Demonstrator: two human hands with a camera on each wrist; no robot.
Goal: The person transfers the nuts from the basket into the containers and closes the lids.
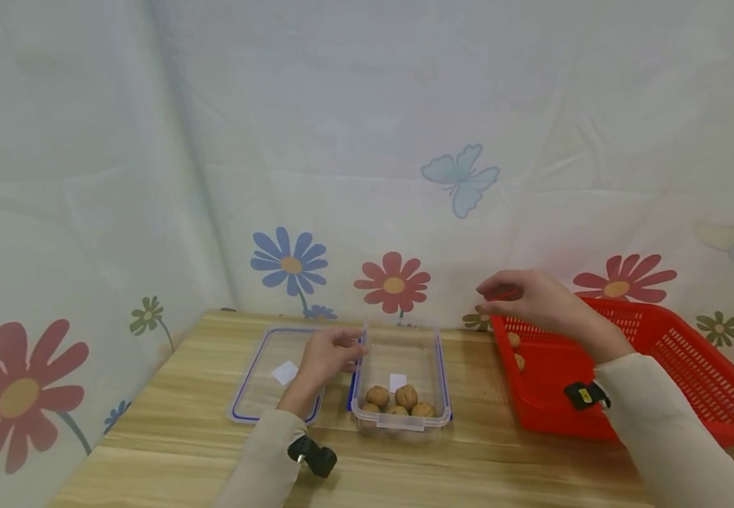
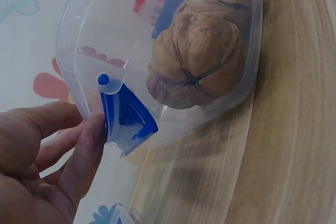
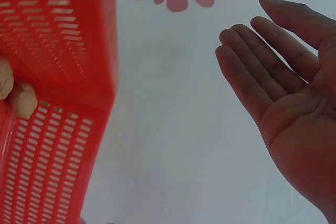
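A clear plastic food box (image 1: 442,374) with a blue-edged rim stands on the table, with several walnuts (image 1: 406,397) at its near end. My left hand (image 1: 332,356) pinches the box's left side between thumb and fingers, beside a blue-edged latch (image 2: 128,116) that hangs down in the left wrist view. Above the left edge of a red slotted basket (image 1: 548,413) hovers my right hand (image 1: 541,303), its fingers extended and the palm bare in the right wrist view. Two walnuts (image 3: 23,100) lie in the basket, along its left wall.
The box's clear lid (image 1: 255,388), with a blue seal and a white label (image 1: 285,372), lies flat left of the box. Behind the wooden table (image 1: 170,437) hangs a flower-printed cloth (image 1: 341,141). A strip of bare table separates box and basket.
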